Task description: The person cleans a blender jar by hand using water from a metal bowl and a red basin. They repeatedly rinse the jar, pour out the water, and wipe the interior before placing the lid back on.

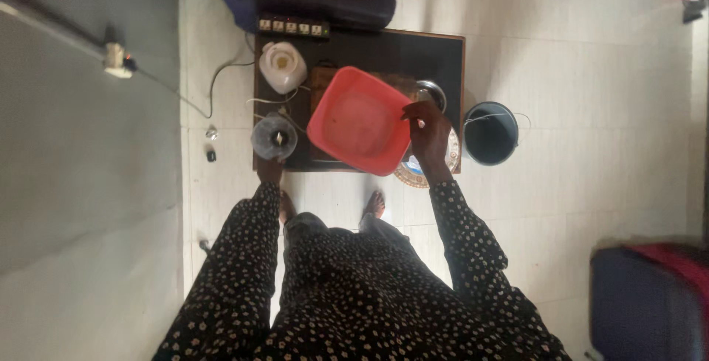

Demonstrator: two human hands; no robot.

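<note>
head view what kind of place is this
Probably a room at home used for kitchen work: a low dark table on a tiled floor holds a blender base, power strip and red basin.

Glossy red plastic basin (360,119)

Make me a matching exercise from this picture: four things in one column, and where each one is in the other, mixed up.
1. red basin
2. blender jar
3. bucket
4. power strip

a. on the floor right of the table
b. at the table's far edge
c. held by the right hand
d. held by the left hand

Pairs: 1-c, 2-d, 3-a, 4-b
</note>
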